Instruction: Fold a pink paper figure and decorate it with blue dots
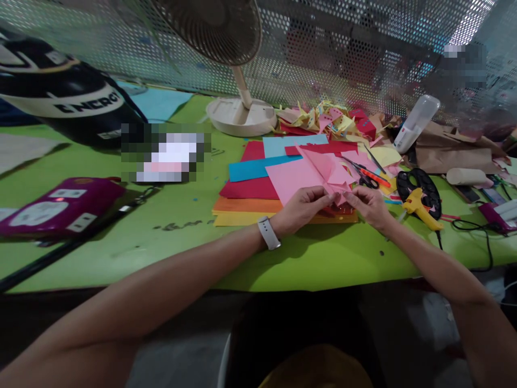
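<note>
My left hand [304, 209] and my right hand [368, 205] meet over a folded pink paper piece [338, 189], fingers of both pinched on its near edge. The piece rests on a pink sheet [294, 180] atop a stack of coloured paper [250, 188] in red, blue, orange and yellow. A white watch [269, 233] is on my left wrist. Both forearms reach across the green table [169, 237].
Scissors with orange handles [369, 177] lie just beyond my right hand. A yellow glue gun [420, 207] and a black paint palette [420, 186] sit to the right. A desk fan [238, 113], paper scraps [323, 121], a white bottle [416, 123], a magenta power strip [56, 207] and a black bag [60, 97] surround.
</note>
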### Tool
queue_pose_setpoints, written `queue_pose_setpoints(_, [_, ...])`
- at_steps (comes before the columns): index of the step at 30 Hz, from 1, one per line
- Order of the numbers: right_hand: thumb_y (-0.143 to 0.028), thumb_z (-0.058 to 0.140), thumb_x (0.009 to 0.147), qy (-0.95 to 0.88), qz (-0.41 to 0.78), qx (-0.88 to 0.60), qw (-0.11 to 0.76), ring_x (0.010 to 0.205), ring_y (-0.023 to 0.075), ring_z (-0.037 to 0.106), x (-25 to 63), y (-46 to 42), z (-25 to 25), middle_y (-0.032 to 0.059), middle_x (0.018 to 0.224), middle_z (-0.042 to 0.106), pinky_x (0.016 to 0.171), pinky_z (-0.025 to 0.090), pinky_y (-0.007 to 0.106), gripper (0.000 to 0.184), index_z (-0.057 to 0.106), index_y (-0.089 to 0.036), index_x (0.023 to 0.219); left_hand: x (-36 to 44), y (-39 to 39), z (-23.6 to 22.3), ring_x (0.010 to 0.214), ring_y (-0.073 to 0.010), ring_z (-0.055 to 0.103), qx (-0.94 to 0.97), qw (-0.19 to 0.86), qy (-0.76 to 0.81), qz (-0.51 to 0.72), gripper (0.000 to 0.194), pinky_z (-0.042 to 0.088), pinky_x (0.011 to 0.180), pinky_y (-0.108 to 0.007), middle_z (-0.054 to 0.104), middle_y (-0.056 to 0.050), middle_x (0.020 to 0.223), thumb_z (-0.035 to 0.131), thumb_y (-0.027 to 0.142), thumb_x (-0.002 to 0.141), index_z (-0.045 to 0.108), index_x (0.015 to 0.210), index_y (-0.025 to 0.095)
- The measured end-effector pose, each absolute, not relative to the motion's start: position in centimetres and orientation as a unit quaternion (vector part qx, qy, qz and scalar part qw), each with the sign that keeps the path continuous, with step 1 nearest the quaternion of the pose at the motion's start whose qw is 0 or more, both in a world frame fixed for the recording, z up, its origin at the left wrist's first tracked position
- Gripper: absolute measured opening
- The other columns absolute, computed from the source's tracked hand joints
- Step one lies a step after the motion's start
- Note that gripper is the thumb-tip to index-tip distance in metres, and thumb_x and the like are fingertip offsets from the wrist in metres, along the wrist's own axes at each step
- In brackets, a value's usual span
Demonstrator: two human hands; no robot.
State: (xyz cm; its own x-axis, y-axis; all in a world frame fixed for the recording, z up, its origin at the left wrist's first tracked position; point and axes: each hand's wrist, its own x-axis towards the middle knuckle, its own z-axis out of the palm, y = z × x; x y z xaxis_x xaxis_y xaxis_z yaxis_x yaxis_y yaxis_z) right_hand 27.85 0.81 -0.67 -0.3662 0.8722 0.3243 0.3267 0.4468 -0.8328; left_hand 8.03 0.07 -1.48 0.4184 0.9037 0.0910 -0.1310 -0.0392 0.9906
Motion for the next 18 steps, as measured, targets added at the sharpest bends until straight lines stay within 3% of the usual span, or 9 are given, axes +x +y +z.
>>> queue_pose_setpoints(5, [-0.054, 0.063, 0.086, -0.745, 0.428, -0.364, 0.359, 0.057, 0.0112, 0.055, 27.8, 0.6, -0.6, -0.0023, 0.064, 0.059, 0.056, 0.046, 0.025, 0.034, 0.059, -0.02, 0.078, 7.8, 0.4, -1.1, 0.068, -0.0118, 0.058, 0.628, 0.529, 0.347, 0.454, 0.04, 0.05, 0.069, -0.025, 0.06, 0.001, 0.069, 0.064, 0.055, 0.085, 0.057, 0.072, 0.018])
queue_pose_setpoints(7, [-0.048, 0.063, 0.087, -0.755, 0.411, -0.364, 0.358, 0.057, 0.0116, 0.059, 27.9, 0.4, -0.5, -0.0013, 0.065, 0.063, 0.056, 0.048, 0.025, 0.029, 0.062, -0.02, 0.083, 7.5, 0.7, -1.1, 0.069, -0.0129, 0.058, 0.649, 0.496, 0.359, 0.451, 0.039, 0.05, 0.067, -0.025, 0.06, 0.001, 0.071, 0.061, 0.055, 0.088, 0.056, 0.075, 0.018])
queue_pose_setpoints(12, [-0.029, 0.056, 0.093, -0.824, 0.116, -0.311, 0.459, 0.062, 0.0133, 0.06, 28.7, 0.0, 0.1, -0.0001, 0.067, 0.066, 0.06, 0.049, 0.029, 0.019, 0.064, -0.022, 0.078, 6.1, 1.5, -0.7, 0.069, -0.0148, 0.06, 0.756, 0.381, 0.344, 0.406, 0.032, 0.049, 0.064, -0.026, 0.065, -0.004, 0.079, 0.05, 0.047, 0.096, 0.062, 0.087, 0.018])
queue_pose_setpoints(14, [-0.021, 0.058, 0.091, -0.832, -0.029, -0.248, 0.495, 0.075, 0.0155, 0.065, 29.1, -0.1, 0.5, 0.0008, 0.08, 0.071, 0.071, 0.051, 0.032, 0.01, 0.067, -0.024, 0.093, 5.6, 1.6, -0.4, 0.074, -0.016, 0.061, 0.815, 0.278, 0.33, 0.388, 0.029, 0.049, 0.069, -0.029, 0.066, -0.006, 0.084, 0.048, 0.039, 0.098, 0.066, 0.089, 0.018])
queue_pose_setpoints(18, [-0.022, 0.059, 0.092, -0.817, -0.213, -0.242, 0.478, 0.11, 0.0212, 0.063, 29.7, 0.2, 0.9, 0.0041, 0.116, 0.07, 0.1, 0.045, 0.041, 0.034, 0.061, -0.029, 0.125, 4.9, 1.7, -0.2, 0.086, -0.0201, 0.064, 0.878, 0.153, 0.291, 0.347, 0.031, 0.05, 0.077, -0.033, 0.069, -0.013, 0.095, 0.042, 0.033, 0.101, 0.067, 0.093, 0.015])
